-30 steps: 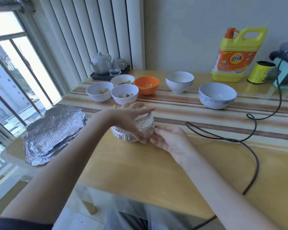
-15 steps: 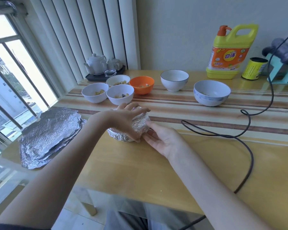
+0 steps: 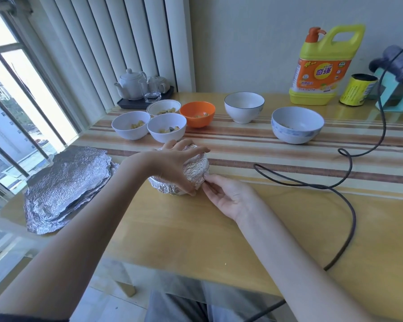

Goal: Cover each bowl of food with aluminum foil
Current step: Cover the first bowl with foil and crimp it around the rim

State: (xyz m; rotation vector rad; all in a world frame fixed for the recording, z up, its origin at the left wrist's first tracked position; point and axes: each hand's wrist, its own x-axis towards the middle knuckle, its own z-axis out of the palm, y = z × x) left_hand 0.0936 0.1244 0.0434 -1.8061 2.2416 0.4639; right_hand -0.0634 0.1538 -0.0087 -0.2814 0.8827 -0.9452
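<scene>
Foil wraps the bowl near the middle of the table, and both hands work at it. From the head camera, the left hand lies across the top and near side of the wrapped bowl, fingers spread and curved over the foil, thumb reaching down its front. The right hand meets the bowl's right side, its fingertips pinching the foil edge low on the wall. A stack of foil sheets lies on the table's left end, well apart from the bowl. Behind it stand uncovered bowls: two white ones side by side, a rimmed one behind them, an orange bowl, a white bowl and a blue-patterned bowl. Several show food pieces. A dark cable loops across the right side of the table. A yellow jug and a teapot sit at the back.
</scene>
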